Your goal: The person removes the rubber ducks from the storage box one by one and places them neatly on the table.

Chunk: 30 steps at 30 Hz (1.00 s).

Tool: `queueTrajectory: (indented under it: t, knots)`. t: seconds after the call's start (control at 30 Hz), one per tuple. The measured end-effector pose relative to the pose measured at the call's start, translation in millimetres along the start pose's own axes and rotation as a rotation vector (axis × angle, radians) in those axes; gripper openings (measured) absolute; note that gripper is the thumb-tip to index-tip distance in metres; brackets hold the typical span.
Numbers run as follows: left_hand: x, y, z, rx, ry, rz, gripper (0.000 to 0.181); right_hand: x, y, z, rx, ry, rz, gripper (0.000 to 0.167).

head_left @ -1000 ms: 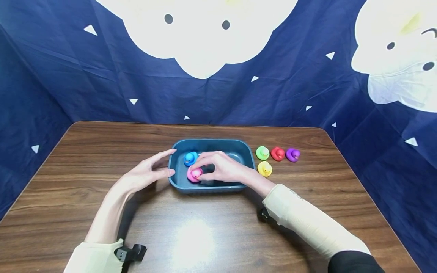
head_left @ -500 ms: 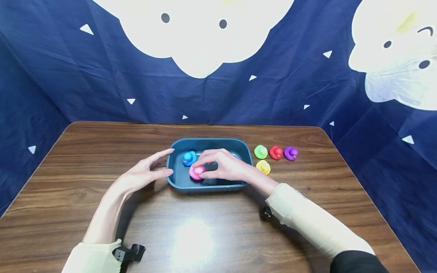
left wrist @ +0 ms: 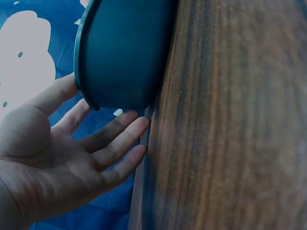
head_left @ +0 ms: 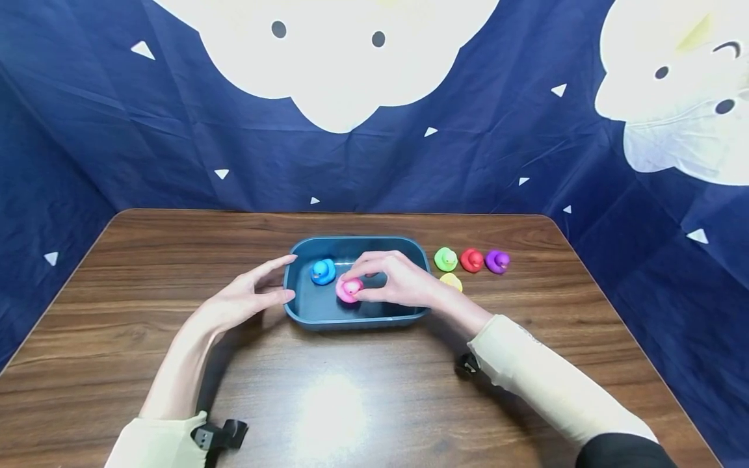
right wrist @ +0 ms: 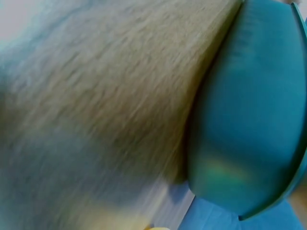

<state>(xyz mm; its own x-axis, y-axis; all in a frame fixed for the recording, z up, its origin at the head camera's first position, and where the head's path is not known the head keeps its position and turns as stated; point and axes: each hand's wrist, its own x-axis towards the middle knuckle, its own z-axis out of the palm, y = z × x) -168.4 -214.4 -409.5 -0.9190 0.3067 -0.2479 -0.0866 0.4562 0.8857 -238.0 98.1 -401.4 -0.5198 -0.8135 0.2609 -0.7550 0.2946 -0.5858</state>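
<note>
A dark teal tray [head_left: 316, 311] stands on the wooden table, its outer side also filling part of the left wrist view. Inside it, the right hand [head_left: 398, 281] pinches a pink duck [head_left: 349, 290] between thumb and fingers. A blue duck [head_left: 323, 272] sits to the left of the pink one in the tray. At the tray's left end the left hand [head_left: 242, 300] touches the rim with extended fingers; in the left wrist view this hand [left wrist: 62, 153] has its fingers spread beside the tray wall [left wrist: 124, 57]. The right wrist view is blurred and shows the tray's outside [right wrist: 244, 115], the right hand not clearly visible.
Right of the tray, a green duck [head_left: 446, 259], a red duck [head_left: 471, 260] and a purple duck [head_left: 498, 261] stand in a row. A yellow duck [head_left: 451, 281], partly hidden by the right wrist, is in front of the green one. A blue patterned cloth [head_left: 351, 169] hangs behind the table.
The right hand and the pink duck have moved to the right inside the tray, farther from the blue duck. The left hand has stayed at the tray's left end.
</note>
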Motion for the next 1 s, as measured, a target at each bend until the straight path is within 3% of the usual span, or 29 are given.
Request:
queueTrajectory:
  t: [0.47,1.0]
  knots:
    - [-1.1,-0.7,-0.5,0.005,-0.001,0.005,0.076,-13.9,3.7,-14.5,0.015,0.063,-0.031,0.035]
    - [-0.9,0.1,-0.9,-0.002,-0.010,0.008,0.076,-37.1,9.9,-34.0,0.006,0.128,0.053,0.035]
